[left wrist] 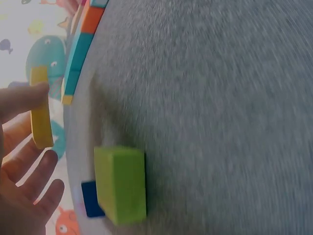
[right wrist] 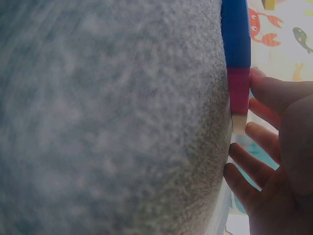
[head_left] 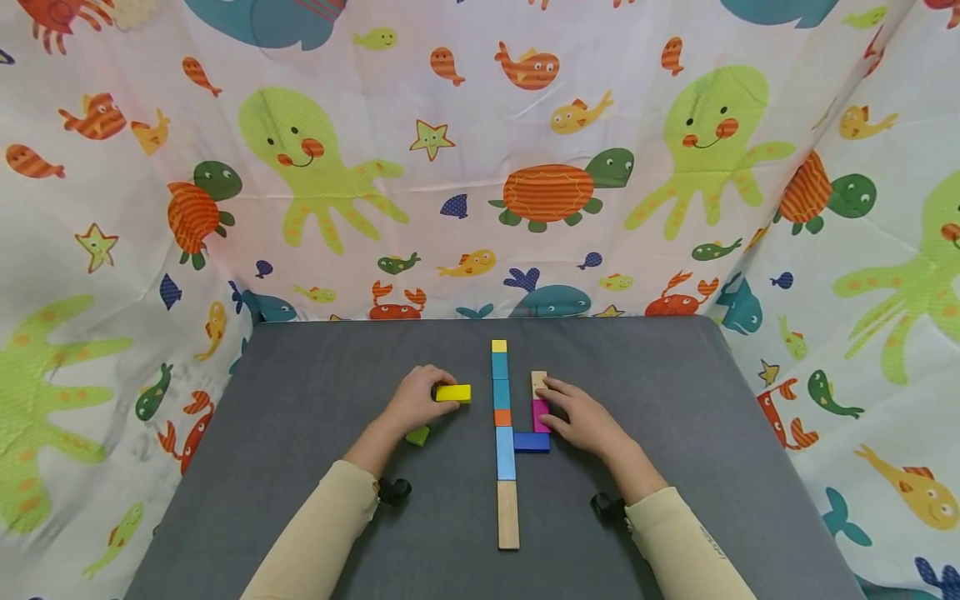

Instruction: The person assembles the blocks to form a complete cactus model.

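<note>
My left hand [head_left: 422, 398] pinches a yellow block [head_left: 454, 394] between thumb and fingers, left of a long column of blocks. A green block [head_left: 417, 436] lies under the left wrist. In the left wrist view a dark blue block [left wrist: 92, 198] shows behind it. My right hand [head_left: 581, 417] rests beside a short branch, fingers fairly straight. Its thumb touches the magenta block [head_left: 540, 415] and its fingertips are at the plain wooden block [head_left: 538, 382]. A blue block [head_left: 532, 442] lies crosswise below the magenta one, joining the column.
The column runs from a yellow piece [head_left: 499, 346] through teal blocks [head_left: 500, 379], an orange one [head_left: 502, 417] and a light blue one [head_left: 506, 454] to a long wooden block [head_left: 507, 517]. A grey tabletop [head_left: 315, 533] meets a sea-animal curtain [head_left: 465, 108] behind.
</note>
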`<action>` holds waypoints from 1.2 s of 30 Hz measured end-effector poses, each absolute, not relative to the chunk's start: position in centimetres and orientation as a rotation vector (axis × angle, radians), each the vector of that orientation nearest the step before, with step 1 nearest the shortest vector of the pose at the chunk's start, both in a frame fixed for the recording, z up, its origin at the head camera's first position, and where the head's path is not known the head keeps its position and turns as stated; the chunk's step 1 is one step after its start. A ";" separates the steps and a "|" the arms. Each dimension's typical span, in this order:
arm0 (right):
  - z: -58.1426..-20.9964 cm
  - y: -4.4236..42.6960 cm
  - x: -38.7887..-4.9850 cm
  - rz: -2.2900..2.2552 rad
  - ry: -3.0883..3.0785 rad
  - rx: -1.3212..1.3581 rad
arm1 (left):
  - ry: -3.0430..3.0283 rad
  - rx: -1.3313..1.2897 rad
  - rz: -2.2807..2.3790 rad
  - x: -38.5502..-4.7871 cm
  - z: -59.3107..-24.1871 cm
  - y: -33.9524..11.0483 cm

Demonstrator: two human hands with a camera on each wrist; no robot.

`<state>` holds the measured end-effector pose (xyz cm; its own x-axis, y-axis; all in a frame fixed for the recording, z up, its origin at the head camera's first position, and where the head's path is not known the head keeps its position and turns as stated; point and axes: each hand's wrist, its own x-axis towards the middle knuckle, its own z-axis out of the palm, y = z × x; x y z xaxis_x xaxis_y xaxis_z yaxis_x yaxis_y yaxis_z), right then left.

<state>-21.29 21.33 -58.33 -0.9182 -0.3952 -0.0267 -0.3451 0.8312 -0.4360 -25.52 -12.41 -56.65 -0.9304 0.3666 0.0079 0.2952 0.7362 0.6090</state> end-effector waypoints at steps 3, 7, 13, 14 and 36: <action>-58.2 21.3 -21.3 -0.651 2.896 -0.581 | 2.817 0.563 0.950 -25.5 -56.9 -11.6; -58.1 21.2 -21.2 -0.651 2.894 -0.575 | 2.822 0.567 0.923 -25.7 -57.6 -10.9; -58.1 21.3 -21.2 -0.659 2.894 -0.578 | 2.795 0.540 0.879 -25.9 -57.8 -10.0; -58.1 21.3 -21.2 -0.658 2.895 -0.577 | 2.796 0.536 0.869 -25.9 -57.8 -9.9; -58.1 21.3 -21.2 -0.649 2.891 -0.562 | 2.847 0.543 0.732 -26.2 -59.1 -8.3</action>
